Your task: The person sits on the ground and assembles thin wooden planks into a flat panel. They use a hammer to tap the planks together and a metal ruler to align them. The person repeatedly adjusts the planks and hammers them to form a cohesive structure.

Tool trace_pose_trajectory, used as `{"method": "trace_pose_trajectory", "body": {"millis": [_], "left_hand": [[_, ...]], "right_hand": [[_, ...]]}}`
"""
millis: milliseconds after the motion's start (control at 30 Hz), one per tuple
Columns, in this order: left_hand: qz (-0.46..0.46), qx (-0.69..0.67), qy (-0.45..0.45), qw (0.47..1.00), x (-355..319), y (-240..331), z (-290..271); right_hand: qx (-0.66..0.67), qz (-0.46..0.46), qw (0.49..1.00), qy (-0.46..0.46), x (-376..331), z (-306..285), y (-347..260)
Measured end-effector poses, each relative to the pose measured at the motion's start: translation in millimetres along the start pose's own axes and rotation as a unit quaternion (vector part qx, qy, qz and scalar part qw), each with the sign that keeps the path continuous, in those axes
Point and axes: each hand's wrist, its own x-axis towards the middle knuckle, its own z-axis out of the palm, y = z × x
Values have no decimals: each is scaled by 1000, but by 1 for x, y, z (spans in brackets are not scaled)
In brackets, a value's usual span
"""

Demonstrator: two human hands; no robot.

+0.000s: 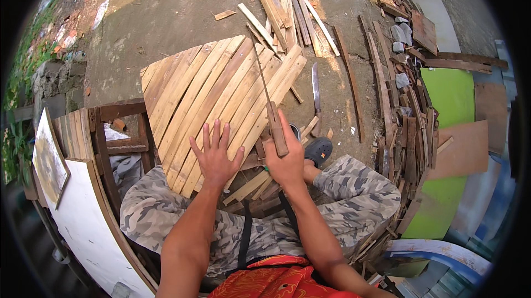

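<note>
Dirt yard; left hand (214, 157) flat on slat panel (221, 104); right hand (286, 160) fingers wrap saw handle (277, 129)

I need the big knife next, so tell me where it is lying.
The knife lies on the bare ground right of the slat panel, blade pointing away, just beyond the right hand and the grey shoe.

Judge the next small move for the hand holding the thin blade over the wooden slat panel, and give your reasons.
Probably draw the thin blade down along a seam of the slat panel. The right hand grips its wooden handle with the blade lying along the slats, while the left hand presses flat on the panel, steadying it.
</note>
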Motion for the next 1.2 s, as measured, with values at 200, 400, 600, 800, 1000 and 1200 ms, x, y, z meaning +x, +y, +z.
{"method": "trace_pose_trajectory", "body": {"millis": [200,400,600,800,1000,1200], "left_hand": [[1,9,-9,1000,2,0,1],[5,22,-11,1000,0,3,1],[5,4,-27,1000,3,0,0],[5,19,-19,1000,3,2,3],[13,22,-25,999,1,4,-2],[9,8,-53,999,2,2,-2]], "right_hand": [[-10,39,999,-11,43,2,-34],[24,20,999,42,131,50,39],[-57,-8,998,-37,-32,-37,-21],[-5,141,990,-28,184,50,-5],[9,73,997,-19,73,15,6],[-5,97,995,-32,48,-19,-33]]}}
